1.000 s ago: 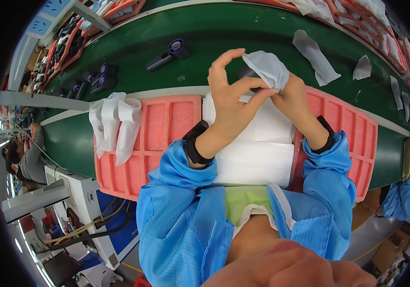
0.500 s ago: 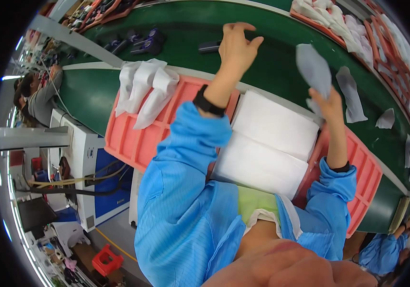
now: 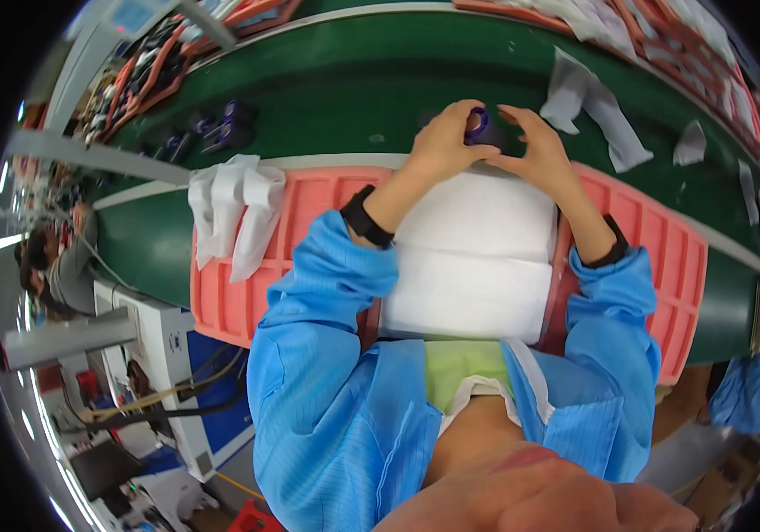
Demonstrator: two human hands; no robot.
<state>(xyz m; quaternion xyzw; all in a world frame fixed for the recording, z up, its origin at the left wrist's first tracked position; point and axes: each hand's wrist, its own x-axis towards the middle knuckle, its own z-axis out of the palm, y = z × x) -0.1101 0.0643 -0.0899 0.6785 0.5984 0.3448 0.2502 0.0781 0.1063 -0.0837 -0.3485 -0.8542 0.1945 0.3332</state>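
At the near side of the green belt, my left hand (image 3: 447, 142) is closed on a dark device with a purple ring (image 3: 477, 126) at its end. My right hand (image 3: 535, 152) curves around the device's other side, fingers and thumb apart. Its thumb comes close to the left fingertips; whether it touches the device I cannot tell. A stack of white sheets or bags (image 3: 469, 284) lies below my hands. Just beyond the right hand, a whitish pouch (image 3: 568, 93) rests on the belt beside another long pouch (image 3: 618, 137).
Pink compartment trays (image 3: 225, 306) flank the stack, with white pouches (image 3: 236, 213) draped over the left one. Several dark and purple devices (image 3: 231, 126) stand on the green belt (image 3: 353, 80) at left. More filled trays (image 3: 611, 22) line the far side. A co-worker (image 3: 70, 266) sits at left.
My left hand has drawn nearer and now grips the dark device. My right hand has let go of the whitish pouch and come in beside the left. The view has shifted.
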